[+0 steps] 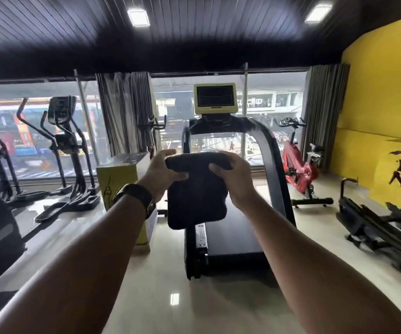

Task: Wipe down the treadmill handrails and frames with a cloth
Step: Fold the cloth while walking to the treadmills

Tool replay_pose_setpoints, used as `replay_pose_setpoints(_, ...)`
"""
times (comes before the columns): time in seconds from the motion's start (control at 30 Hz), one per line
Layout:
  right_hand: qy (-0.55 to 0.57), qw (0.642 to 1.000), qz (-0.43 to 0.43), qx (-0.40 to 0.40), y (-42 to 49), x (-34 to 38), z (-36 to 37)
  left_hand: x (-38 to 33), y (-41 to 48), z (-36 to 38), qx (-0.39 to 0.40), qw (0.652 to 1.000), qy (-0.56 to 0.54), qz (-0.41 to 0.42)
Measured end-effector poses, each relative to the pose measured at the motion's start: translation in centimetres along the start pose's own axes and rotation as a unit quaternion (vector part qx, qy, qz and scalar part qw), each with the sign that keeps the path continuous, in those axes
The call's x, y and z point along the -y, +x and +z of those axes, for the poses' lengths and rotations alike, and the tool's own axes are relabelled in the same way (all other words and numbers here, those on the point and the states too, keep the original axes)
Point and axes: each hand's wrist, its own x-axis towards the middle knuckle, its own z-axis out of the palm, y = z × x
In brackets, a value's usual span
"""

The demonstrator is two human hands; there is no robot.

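Two hands share one dark cloth (197,196), held up in the air between the viewer and the treadmill (200,237). The left hand (162,171), with a dark watch (134,192) on its wrist, pinches the cloth's upper left corner, thumb on the near face and curled fingers over the folded top edge. The right hand (236,179) grips the upper right corner in the same way. The cloth hangs below them as a thick folded pad and touches no part of the machine.

The treadmill stands straight ahead. It has a black deck (235,239) running away from the viewer, a curved right upright (272,162) rising to a crossbar, and a yellow-framed console (215,98) on top. The left upright (185,141) is partly hidden behind the cloth and the left hand.

Step in hand, as judged: readying the cloth by folding or squaring it, before any wiping of rail or frame. The next move calls for passing the pad to one hand, stepping closer, laying a flat face of it on the nearest upright, and following the curve with steady pressure. Care is needed near the console.

To the left stand a yellow box (117,179) and elliptical trainers (67,141). To the right is a red exercise bike (300,169).
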Motion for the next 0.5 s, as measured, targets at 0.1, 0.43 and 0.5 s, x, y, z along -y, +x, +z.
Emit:
replay_pose_setpoints(0.1,-0.042,0.998,-0.02,-0.031,6.2,-3.6,1.8,2.9,7.9,-0.3,-0.072,0.995,0.042,0.053)
replay_pose_setpoints(0.43,0.041,0.999,0.009,0.023,27.4,-14.9,8.2,10.9,32.9,-1.0,-0.074,0.99,0.027,0.115)
replay_pose_setpoints(0.5,0.069,0.994,0.036,0.076,31.3,-16.7,9.3,11.6,38.0,-1.5,-0.076,0.991,0.0,0.114)
